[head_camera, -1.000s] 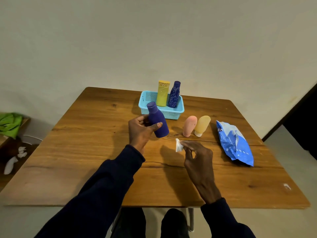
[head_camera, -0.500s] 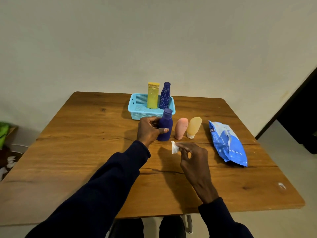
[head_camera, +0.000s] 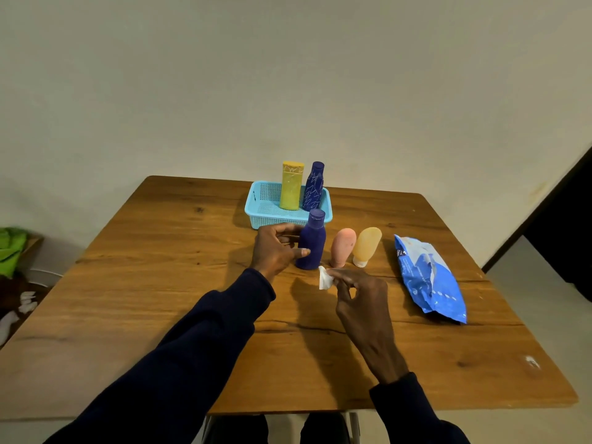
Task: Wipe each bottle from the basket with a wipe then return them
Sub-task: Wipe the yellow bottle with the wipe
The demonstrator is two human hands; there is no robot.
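Counter [head_camera: 160,283]: left hand [head_camera: 275,248] gripping upright purple bottle [head_camera: 311,241]; right hand [head_camera: 362,299], at 5 o'clock of it, pinching white wipe [head_camera: 325,278].

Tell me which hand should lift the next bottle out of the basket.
Left. The left hand is wrapped around the purple bottle standing on the table just in front of the basket, so it has the shorter reach once it lets go. The right hand is pinching the wipe.
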